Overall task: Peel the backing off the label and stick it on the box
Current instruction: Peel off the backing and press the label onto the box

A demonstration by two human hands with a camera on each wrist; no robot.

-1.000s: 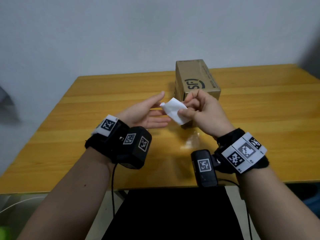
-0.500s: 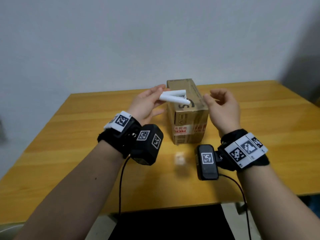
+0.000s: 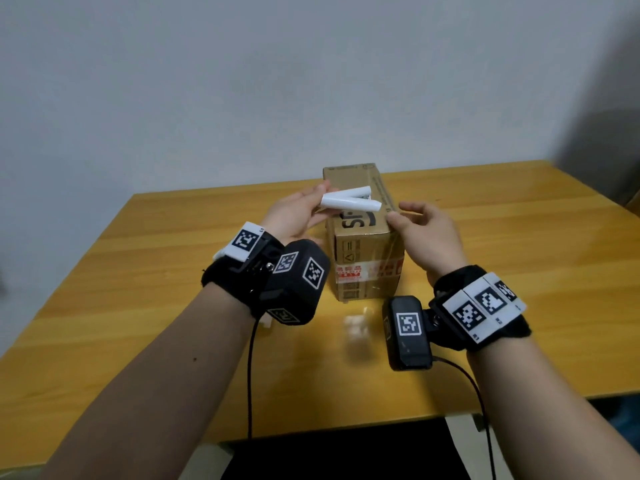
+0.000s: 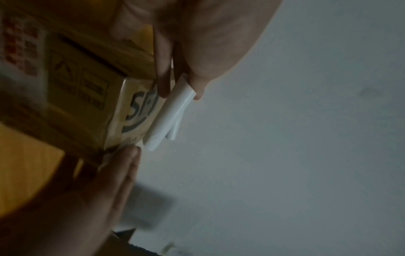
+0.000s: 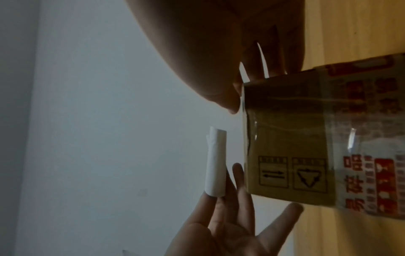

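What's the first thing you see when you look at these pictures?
A white curled label stands out first, held up at its end by the left hand just above the top of the brown cardboard box. The box stands in the middle of a yellow wooden table, and the right hand touches its top right edge. Black wrist cameras with checkered tags sit on both wrists.

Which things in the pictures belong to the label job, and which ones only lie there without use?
Belong to the job:
- curled white label, pinched by the left hand
- cardboard box
- right hand, thumb at the box's near top corner

Only lying about:
- small pale scrap on the wooden table, too blurred to identify
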